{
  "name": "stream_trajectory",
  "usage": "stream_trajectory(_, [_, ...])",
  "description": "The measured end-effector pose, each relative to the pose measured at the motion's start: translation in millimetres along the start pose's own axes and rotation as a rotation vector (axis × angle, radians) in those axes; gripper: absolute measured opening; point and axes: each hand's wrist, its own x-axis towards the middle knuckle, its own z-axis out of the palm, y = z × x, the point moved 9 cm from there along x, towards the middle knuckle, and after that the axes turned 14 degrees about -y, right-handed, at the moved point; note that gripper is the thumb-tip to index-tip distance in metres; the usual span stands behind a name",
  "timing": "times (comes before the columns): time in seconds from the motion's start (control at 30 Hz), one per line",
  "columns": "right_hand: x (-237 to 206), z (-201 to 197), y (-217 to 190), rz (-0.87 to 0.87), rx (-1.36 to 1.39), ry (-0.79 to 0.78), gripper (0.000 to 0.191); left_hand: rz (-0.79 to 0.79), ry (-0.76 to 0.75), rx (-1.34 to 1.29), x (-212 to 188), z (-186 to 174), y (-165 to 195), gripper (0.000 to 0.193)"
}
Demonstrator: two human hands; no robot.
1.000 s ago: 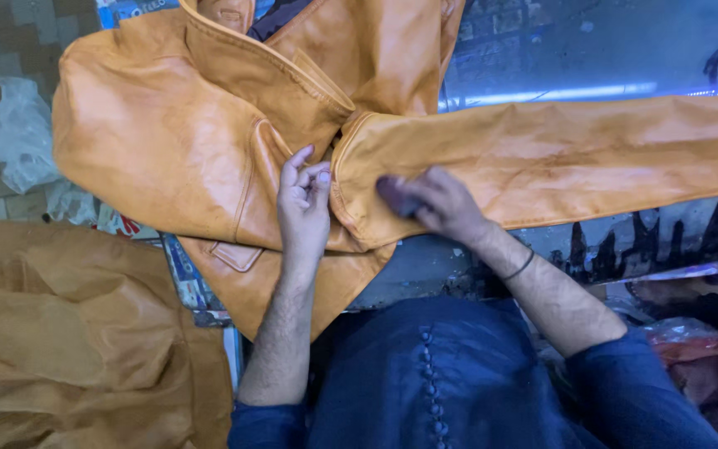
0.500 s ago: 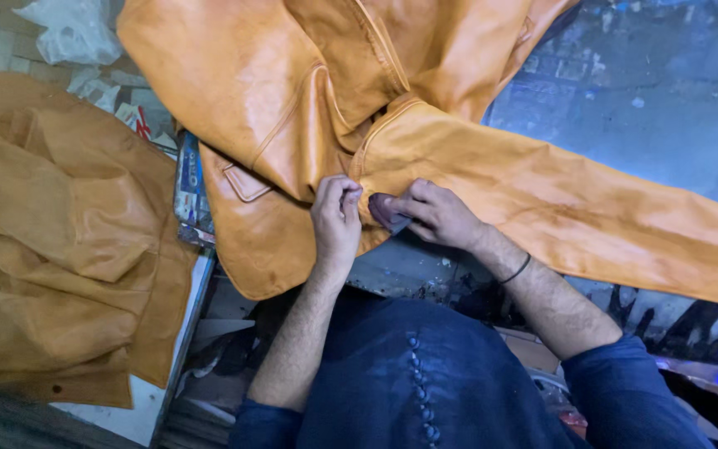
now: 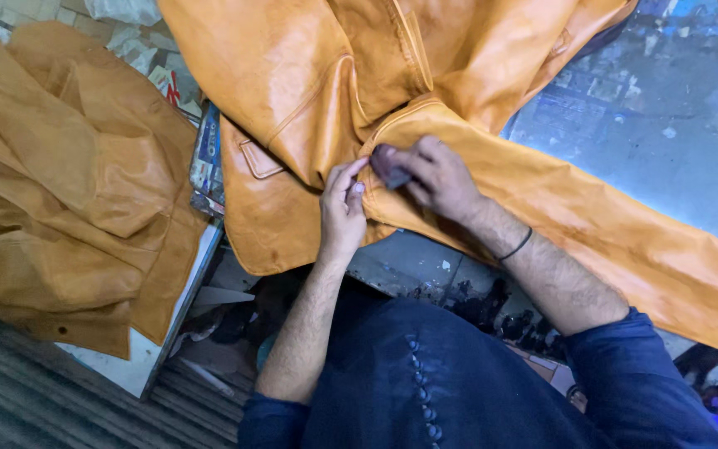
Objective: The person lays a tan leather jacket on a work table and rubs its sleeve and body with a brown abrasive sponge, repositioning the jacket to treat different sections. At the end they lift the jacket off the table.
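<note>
- I am seeing the tan leather jacket (image 3: 326,100) sitting higher and further left in view than half a second ago; the head camera is tipping down, so more of the dark blue shirt (image 3: 425,391) is showing at the bottom.
- The jacket is lying spread over the worktop (image 3: 658,141), its body filling the top middle of the view. Its sleeve (image 3: 625,241) is the long part: it is running from the armhole seam near the centre down and out to the right edge, so its long axis is slanting from upper left to lower right.
- A second heap of the same tan leather (image 3: 68,191) is lying crumpled at the left, apart from the jacket, and more of it is in view now than before.
- A stack of printed papers (image 3: 208,162) is poking out between that heap and the jacket's hem.
- My right hand (image 3: 434,179) is resting on the sleeve just beside the armhole seam, its fingers closed around a small dark object (image 3: 390,166) pressed to the leather; I cannot tell what that object is. A dark band (image 3: 515,247) is circling that wrist.
- My left hand (image 3: 342,208) is lying on the jacket right next to the right one, fingers together and pinching at the seam fold; the two hands are sitting closer than a second ago.
</note>
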Motion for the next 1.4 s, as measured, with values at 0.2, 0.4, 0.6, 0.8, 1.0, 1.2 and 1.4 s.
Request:
stream_trajectory(0.2, [-23,11,-17,-0.151,0.047,-0.196,0.053,-0.174,0.035,-0.173,-1,6,-32,0.026])
stream_trajectory(0.4, [-23,9,-25,-0.179,0.054,-0.198,0.048,-0.181,0.034,-0.382,10,9,-51,0.027])
stream_trajectory(0.6, [-6,-10,-15,0.000,0.046,0.186,0.047,-0.227,-0.084,-0.831,14,19,-76,0.040])
stream_trajectory(0.8, [-19,31,-38,-0.149,0.026,-0.363,0.051,-0.169,-0.073,-0.737,17,15,-72,0.042])
stream_trajectory(1.0, [-50,1,-21,-0.071,-0.002,-0.329,0.052,-0.144,0.013,-0.150,-14,1,-24,0.027])
stream_trajectory(1.2, [-60,6,-22,-0.056,0.107,-0.148,0.051,-0.312,-0.038,0.073,-36,15,-31,0.021])
stream_trajectory(1.4, [-45,21,-8,0.080,0.153,0.053,0.048,-0.331,0.006,-0.247,-37,30,-72,0.020])
